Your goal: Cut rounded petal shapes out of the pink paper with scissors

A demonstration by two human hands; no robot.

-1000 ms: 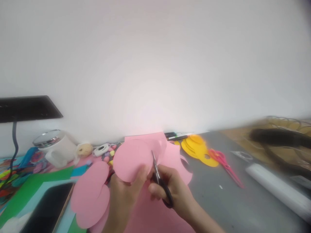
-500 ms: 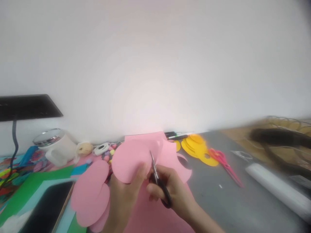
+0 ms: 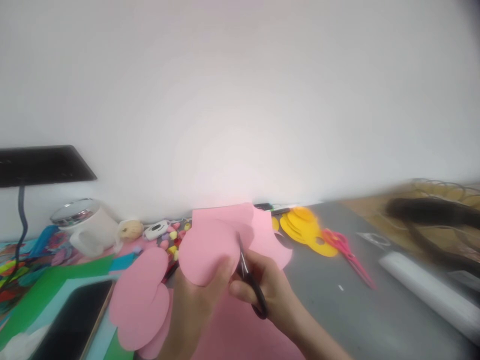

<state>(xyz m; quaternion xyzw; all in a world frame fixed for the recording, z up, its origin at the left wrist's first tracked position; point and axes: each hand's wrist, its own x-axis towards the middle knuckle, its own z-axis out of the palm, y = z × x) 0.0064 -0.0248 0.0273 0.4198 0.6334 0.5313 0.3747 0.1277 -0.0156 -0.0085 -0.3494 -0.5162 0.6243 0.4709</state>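
My left hand point(image 3: 202, 295) pinches a rounded piece of pink paper point(image 3: 206, 252), its thumb lying on the front face. In my right hand point(image 3: 264, 280) is a pair of scissors point(image 3: 245, 267) with black handles, the fingers wrapped round the loops. The blades point up and away, against the right edge of the pink piece; how far apart they are is hard to make out. Below and behind both hands lies larger pink paper point(image 3: 243, 332) with curved cut edges. Several pink paper cutouts point(image 3: 140, 300) overlap to the left of my left hand.
Yellow cutouts point(image 3: 300, 225) and pink scissors point(image 3: 350, 257) lie right of the hands on the grey table point(image 3: 326, 320). A white roll point(image 3: 427, 295) is farther right. A phone point(image 3: 73, 320), green paper point(image 3: 75, 270) and a white mug point(image 3: 92, 232) stand or lie at left.
Both hands, the scissors and the rounded pink piece have shifted slightly right. The cut pink paper behind has moved a little with them.
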